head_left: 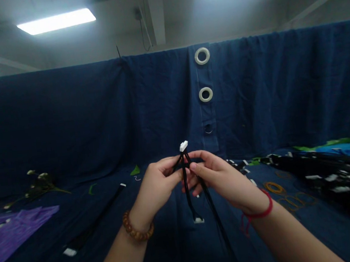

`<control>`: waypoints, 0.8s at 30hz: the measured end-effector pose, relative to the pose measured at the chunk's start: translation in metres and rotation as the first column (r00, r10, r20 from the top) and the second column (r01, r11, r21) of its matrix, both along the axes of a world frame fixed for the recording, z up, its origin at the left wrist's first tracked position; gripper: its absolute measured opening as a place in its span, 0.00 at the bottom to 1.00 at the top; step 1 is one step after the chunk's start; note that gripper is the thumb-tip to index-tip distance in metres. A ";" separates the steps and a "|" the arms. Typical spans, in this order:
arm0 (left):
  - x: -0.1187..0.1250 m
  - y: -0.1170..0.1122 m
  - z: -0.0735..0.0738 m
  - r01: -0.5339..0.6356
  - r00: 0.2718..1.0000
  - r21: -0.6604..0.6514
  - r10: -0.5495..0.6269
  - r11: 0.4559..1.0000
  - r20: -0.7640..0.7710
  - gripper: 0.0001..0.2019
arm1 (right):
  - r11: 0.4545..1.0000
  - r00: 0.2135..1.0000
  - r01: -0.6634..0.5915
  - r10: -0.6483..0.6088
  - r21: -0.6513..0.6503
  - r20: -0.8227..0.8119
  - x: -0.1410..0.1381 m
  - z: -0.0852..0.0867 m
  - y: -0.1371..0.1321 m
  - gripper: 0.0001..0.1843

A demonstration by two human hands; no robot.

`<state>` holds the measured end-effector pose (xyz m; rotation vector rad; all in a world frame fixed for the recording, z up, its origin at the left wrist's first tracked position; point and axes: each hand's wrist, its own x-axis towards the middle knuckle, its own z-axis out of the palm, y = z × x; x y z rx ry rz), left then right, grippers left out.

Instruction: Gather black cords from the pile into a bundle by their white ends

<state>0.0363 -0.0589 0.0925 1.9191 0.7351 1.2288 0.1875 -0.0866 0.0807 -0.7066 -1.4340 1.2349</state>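
Observation:
Between my hands is a black wire harness [187, 188] with a white connector [183, 146] sticking up above my fingers. My left hand [164, 177] pinches the black wires just below that connector, on the left side. On the right side, my right hand [212, 173] grips more of the wires between thumb and fingers. One bundle hangs to a second white connector [198, 220] below my hands. Another bundle slants down to the right, and its end fades into the dark cloth.
Another black harness [99, 217] lies on the blue cloth at left, near a purple bag [25, 230] and white flowers [42, 177]. To the right are rubber bands [274, 187] and a large pile of black harnesses [333, 177]. A blue curtain [163, 107] hangs behind.

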 end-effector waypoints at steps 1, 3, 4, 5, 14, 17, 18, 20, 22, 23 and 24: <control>0.001 0.000 -0.001 0.017 1.000 -0.049 -0.016 0.999 0.027 0.12 | 1.000 1.000 0.005 -0.005 0.001 0.000 -0.001 0.000 0.000 0.18; 0.003 0.000 -0.002 0.051 0.996 -0.118 -0.042 0.992 0.080 0.14 | 1.000 1.000 0.007 -0.007 -0.002 -0.003 -0.003 0.000 0.000 0.20; 0.004 -0.001 -0.003 0.070 0.993 -0.140 -0.055 0.988 0.109 0.16 | 1.000 1.000 0.006 -0.006 -0.005 -0.009 -0.004 0.000 0.000 0.21; 0.004 -0.001 -0.003 0.093 0.987 -0.160 -0.070 0.983 0.145 0.17 | 1.000 1.000 0.008 -0.008 -0.010 -0.019 -0.005 0.000 0.000 0.22; 0.006 0.001 -0.003 0.418 0.796 -0.319 -0.174 0.850 0.579 0.21 | 1.000 1.000 0.019 -0.019 0.001 -0.008 -0.003 -0.004 0.003 0.27; 0.002 0.005 -0.002 0.387 0.721 -0.256 -0.117 0.886 0.684 0.15 | 0.999 0.994 -0.026 0.023 0.027 0.109 -0.003 -0.011 0.008 0.23; 0.000 0.006 -0.001 0.389 0.705 -0.232 -0.126 0.891 0.698 0.15 | 0.998 0.987 -0.046 0.039 0.036 0.156 -0.004 -0.014 0.011 0.20; -0.003 0.006 0.000 0.417 0.703 -0.179 -0.191 0.891 0.685 0.16 | 0.996 0.970 -0.063 0.046 0.062 0.240 -0.006 -0.018 0.015 0.12; -0.005 0.005 0.000 0.412 0.756 -0.124 -0.262 0.903 0.600 0.18 | 0.993 0.957 -0.037 0.004 0.108 0.290 -0.007 -0.020 0.017 0.08; -0.005 0.004 0.000 0.396 0.796 -0.100 -0.287 0.913 0.533 0.20 | 0.990 0.953 -0.015 -0.028 0.137 0.302 -0.007 -0.019 0.016 0.08; -0.005 0.003 -0.001 0.379 0.839 -0.088 -0.302 0.921 0.453 0.22 | 0.986 0.949 0.006 -0.058 0.167 0.309 -0.007 -0.018 0.015 0.08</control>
